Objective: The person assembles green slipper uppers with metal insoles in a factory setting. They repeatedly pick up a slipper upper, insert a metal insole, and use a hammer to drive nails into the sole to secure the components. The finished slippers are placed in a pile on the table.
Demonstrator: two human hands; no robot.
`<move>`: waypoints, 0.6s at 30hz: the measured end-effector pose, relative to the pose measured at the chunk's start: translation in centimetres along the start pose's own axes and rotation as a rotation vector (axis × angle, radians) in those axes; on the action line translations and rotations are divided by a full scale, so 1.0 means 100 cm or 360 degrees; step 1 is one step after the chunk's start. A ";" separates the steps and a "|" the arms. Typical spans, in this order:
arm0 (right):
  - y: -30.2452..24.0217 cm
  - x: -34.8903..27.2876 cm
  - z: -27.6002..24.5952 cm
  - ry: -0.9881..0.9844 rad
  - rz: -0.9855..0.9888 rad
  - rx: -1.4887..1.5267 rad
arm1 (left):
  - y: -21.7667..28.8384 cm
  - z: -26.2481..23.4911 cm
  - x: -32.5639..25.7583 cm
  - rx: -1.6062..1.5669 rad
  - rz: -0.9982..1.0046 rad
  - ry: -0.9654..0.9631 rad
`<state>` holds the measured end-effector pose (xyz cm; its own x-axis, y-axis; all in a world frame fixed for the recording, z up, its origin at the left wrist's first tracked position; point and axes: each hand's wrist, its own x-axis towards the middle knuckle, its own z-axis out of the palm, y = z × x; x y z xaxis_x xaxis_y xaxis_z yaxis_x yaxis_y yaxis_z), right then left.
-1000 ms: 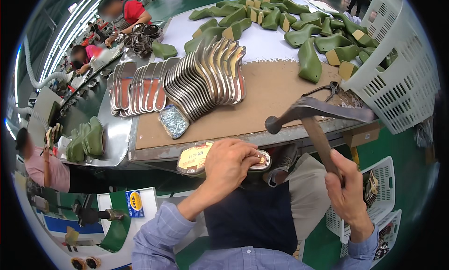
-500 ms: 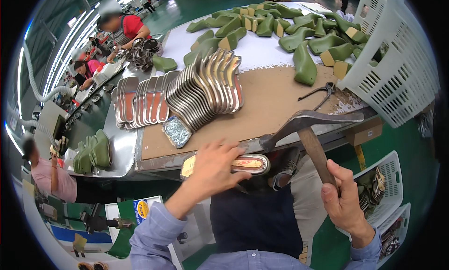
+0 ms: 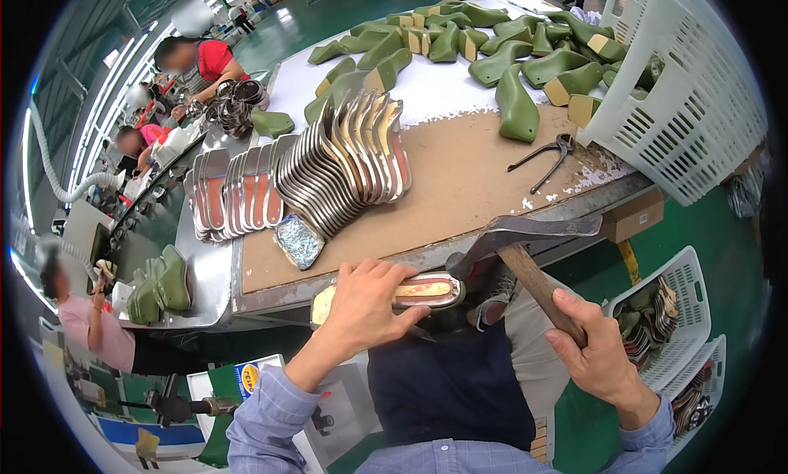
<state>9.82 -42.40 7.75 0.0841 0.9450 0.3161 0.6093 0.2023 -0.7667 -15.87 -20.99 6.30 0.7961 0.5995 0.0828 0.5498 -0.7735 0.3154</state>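
Observation:
My left hand (image 3: 365, 306) is wrapped over an upturned shoe last with a metal-edged insole (image 3: 428, 290) on it, at the table's front edge. The palm and fingers cover the middle of the last; its rounded right end and the yellowish left end stick out. In my right hand (image 3: 603, 347) is a hammer (image 3: 538, 287), gripped by its wooden handle. Its long curved dark head is raised just right of the last's end, and whether the two touch I cannot tell. Beyond my left hand lie a foil-wrapped block (image 3: 299, 241) and a row of metal-edged insoles (image 3: 332, 166).
Pincers (image 3: 552, 158) lie on the brown board (image 3: 447, 162). Many green shoe lasts (image 3: 517, 105) cover the white back of the table. A tall white basket (image 3: 681, 88) stands right; filled crates (image 3: 681, 310) sit below it. Co-workers (image 3: 98, 310) are at the left.
The hammer head has come lower and a little left, nearer the last. My left hand keeps its hold on the last. The whole view has shifted slightly.

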 end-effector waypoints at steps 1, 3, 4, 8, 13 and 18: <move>0.000 0.001 0.001 0.0010 0.0000 0.0008 | -0.001 0.001 -0.001 -0.0005 0.0014 0.0020; -0.002 0.001 0.002 0.0035 0.0004 0.0018 | -0.002 0.002 -0.001 0.0013 0.0018 0.0022; -0.004 0.002 0.001 0.0012 0.0029 0.0025 | -0.001 0.003 0.000 0.0023 0.0020 0.0022; -0.014 0.007 -0.005 -0.0033 0.0059 -0.0039 | -0.001 0.005 -0.001 0.0031 0.0023 0.0022; -0.017 0.004 -0.021 0.0380 -0.0251 -0.0113 | 0.003 0.004 -0.004 0.0089 0.0008 0.0060; -0.001 -0.006 -0.014 0.0415 -0.0364 -0.0216 | 0.006 0.005 -0.002 0.0140 0.0010 0.0074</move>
<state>10.80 -43.35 8.36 0.1212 0.7786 0.6157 0.7329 0.3481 -0.5845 -15.60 -21.70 5.95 0.7880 0.6020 0.1290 0.5666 -0.7911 0.2307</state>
